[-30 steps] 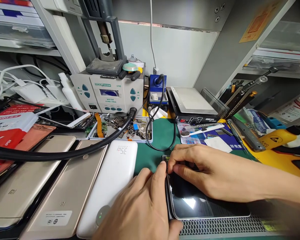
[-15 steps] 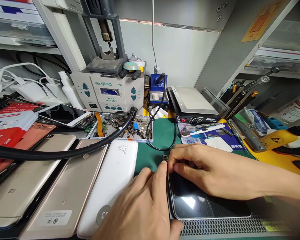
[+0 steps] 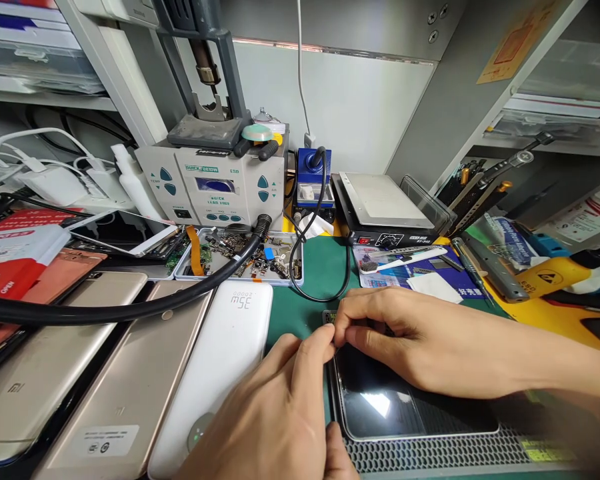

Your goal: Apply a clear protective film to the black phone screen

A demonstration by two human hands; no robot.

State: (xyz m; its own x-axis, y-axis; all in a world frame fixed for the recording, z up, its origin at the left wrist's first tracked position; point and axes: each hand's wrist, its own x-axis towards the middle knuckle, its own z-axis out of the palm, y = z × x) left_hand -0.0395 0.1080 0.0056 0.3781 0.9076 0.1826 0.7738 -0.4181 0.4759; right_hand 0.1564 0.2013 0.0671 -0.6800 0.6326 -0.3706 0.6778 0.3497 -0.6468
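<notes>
A smartphone (image 3: 410, 403) with a dark, glossy screen lies face up on a silver honeycomb-pattern plate (image 3: 420, 457). Over its upper left corner, the bent thumb and fingers of my right hand (image 3: 405, 340) are pinched together; whatever lies between them is hidden. Along the phone's left side is my left hand (image 3: 280, 407), its index finger stretched to that corner and touching the right fingertips. The left thumb stands apart, near the lower left edge of the phone. Its other fingers are bent and partly hidden.
A white power bank (image 3: 220, 367) and gold phones (image 3: 125, 380) lie left. Behind are a hot air station (image 3: 215, 183), its black hose (image 3: 180, 303) crossing forward, and a tray (image 3: 300, 280) of small parts. A heating plate (image 3: 385, 200) and a brush (image 3: 420, 257) are back right.
My left index fingertip has moved slightly right and meets the right fingertips. The left thumb has drawn a little left and up. My right hand keeps its pinch; the view has shifted slightly.
</notes>
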